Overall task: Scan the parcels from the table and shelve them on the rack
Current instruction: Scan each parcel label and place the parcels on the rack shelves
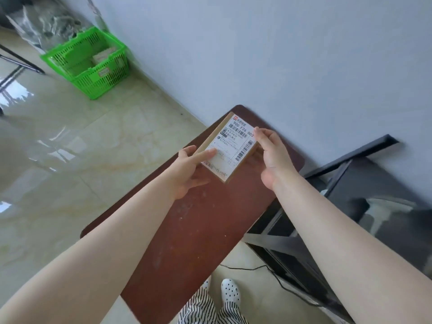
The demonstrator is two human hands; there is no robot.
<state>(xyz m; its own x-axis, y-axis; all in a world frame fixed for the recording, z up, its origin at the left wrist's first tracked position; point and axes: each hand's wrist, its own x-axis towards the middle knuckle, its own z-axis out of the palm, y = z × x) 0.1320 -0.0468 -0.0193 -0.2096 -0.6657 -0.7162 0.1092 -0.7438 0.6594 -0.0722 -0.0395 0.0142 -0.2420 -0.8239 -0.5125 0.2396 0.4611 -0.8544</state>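
I hold the parcel [230, 148] between both hands above the tabletop [198, 218]: left hand [189, 169] fingers curl round its near edge, right hand [268, 153] fingers clasp the far edge. It looks light and stiff; gripping the long edges seems safest.

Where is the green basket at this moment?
In the head view, the green basket sits on the tiled floor at upper left, against the grey wall, beyond the far end of the brown table, with a clear plastic bag just behind it.
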